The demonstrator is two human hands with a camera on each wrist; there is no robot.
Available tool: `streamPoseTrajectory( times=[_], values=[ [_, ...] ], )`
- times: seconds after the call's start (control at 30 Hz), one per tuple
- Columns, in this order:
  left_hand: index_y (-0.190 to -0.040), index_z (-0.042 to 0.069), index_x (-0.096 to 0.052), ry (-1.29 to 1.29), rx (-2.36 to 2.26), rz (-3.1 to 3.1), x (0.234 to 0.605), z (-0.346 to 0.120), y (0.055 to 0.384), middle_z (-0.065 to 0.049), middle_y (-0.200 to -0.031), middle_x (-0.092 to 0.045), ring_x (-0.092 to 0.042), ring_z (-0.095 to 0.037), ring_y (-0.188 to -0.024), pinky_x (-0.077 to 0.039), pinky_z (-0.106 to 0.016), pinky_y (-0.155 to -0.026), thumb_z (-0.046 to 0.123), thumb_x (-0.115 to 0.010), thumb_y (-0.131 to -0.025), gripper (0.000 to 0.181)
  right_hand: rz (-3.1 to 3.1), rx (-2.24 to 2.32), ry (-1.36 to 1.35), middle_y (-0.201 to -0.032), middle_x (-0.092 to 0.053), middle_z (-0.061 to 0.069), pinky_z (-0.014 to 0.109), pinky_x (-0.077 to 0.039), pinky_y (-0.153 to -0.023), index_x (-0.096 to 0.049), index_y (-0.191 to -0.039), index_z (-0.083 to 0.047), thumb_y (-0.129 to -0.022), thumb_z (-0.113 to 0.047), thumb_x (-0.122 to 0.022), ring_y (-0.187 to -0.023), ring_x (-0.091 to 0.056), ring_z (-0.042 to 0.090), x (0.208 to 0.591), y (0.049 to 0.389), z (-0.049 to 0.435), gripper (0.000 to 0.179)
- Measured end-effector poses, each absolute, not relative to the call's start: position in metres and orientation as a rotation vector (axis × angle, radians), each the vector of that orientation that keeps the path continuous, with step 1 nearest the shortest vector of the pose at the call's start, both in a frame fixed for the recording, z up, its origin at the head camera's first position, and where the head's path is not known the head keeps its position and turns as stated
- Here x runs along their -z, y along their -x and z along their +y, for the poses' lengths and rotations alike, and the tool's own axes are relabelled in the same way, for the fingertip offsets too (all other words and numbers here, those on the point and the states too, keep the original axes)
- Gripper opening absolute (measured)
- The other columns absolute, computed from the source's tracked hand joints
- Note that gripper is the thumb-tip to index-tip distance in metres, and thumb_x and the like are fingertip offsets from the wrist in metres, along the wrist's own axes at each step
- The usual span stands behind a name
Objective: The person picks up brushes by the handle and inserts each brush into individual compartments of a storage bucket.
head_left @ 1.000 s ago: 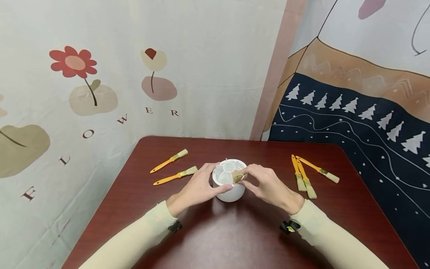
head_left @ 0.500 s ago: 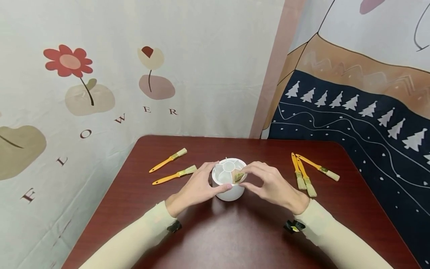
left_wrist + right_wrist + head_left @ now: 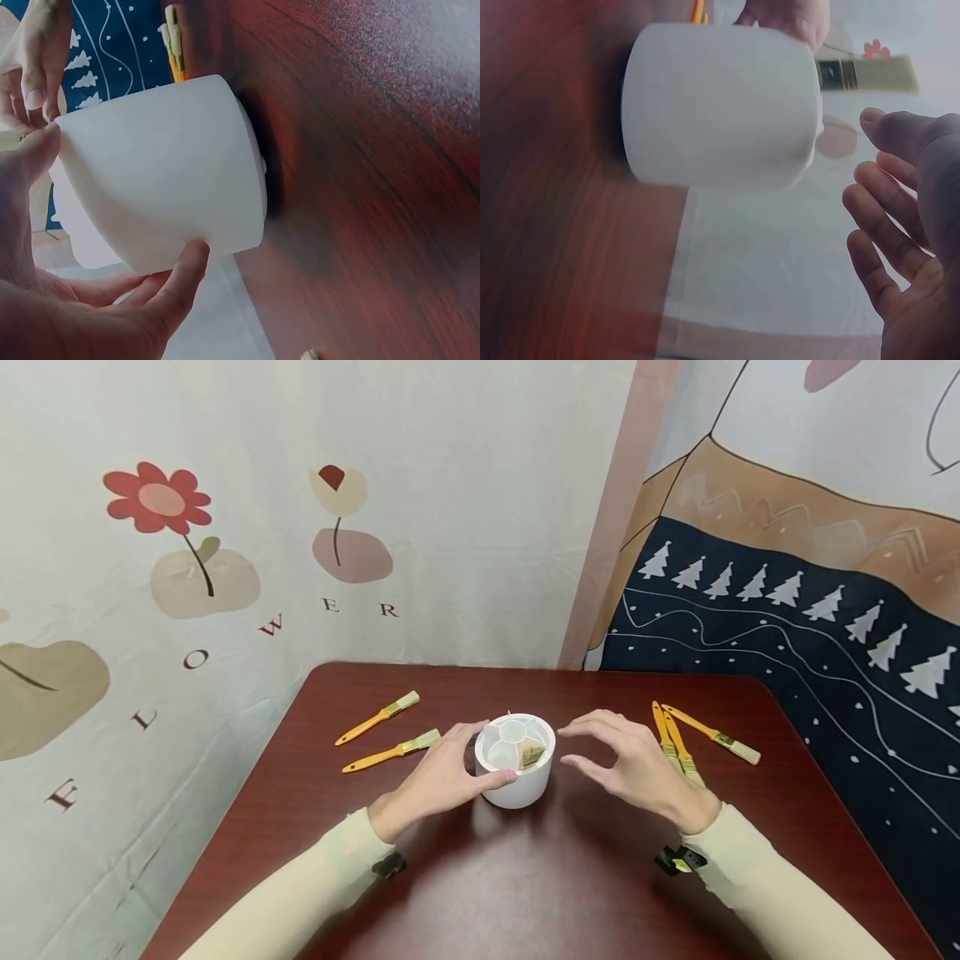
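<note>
A white round organizer (image 3: 517, 789) with several compartments stands upright on the table. My left hand (image 3: 442, 777) holds it from the left, thumb at the front of the rim and fingers round the side. One paintbrush (image 3: 885, 75) stands in a right front compartment, bristles up. Its handle is hidden inside the organizer. Off to the organizer's right is my right hand (image 3: 637, 764), its fingers spread and touching nothing. In the right wrist view a gap shows between those fingers and the brush's bristles.
Two yellow-handled paintbrushes, a rear one (image 3: 377, 718) and a nearer one (image 3: 392, 752), lie left on the brown table (image 3: 510, 893). Three more lie at the right, including an angled paintbrush (image 3: 712, 735); my right hand partly covers the others. A printed cloth (image 3: 480, 527) hangs behind.
My right hand has let go of the paintbrush and drawn back to the right. The brush stays in the organizer. My left hand keeps its hold.
</note>
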State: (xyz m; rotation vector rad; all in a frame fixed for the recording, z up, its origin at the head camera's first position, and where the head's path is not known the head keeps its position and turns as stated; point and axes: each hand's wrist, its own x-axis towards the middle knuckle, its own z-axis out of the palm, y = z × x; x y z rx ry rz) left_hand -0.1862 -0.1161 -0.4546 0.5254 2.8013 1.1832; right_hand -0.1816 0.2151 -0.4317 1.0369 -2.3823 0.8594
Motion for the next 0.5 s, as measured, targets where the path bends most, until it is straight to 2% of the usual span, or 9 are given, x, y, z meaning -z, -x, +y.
streamPoseTrajectory(
  times=[0.17, 0.5],
  values=[
    [-0.168, 0.009, -0.059, -0.547, -1.226, 2.733, 0.456, -0.119, 0.192, -0.012, -0.163, -0.066, -0.069, -0.028, -0.144, -0.062, -0.049, -0.115, 0.055, -0.098, -0.093, 0.096, -2.377, -0.830, -0.989, -0.129, -0.085, -0.002, 0.005, -0.050, -0.113, -0.084, -0.136, -0.021, -0.087, -0.008, -0.103, -0.118, -0.079, 0.020, 0.432, 0.185, 0.229, 0.054],
    [-0.174, 0.006, -0.050, -0.602, -1.262, 2.603, 0.454, -0.126, 0.199, -0.014, -0.170, -0.061, -0.070, -0.031, -0.150, -0.063, -0.052, -0.120, 0.050, -0.095, -0.096, 0.100, -2.378, -0.801, -0.871, -0.127, -0.086, 0.001, -0.001, -0.043, -0.114, -0.085, -0.134, -0.016, -0.086, -0.005, -0.103, -0.116, -0.080, 0.024, 0.433, 0.194, 0.260, 0.052]
  ],
)
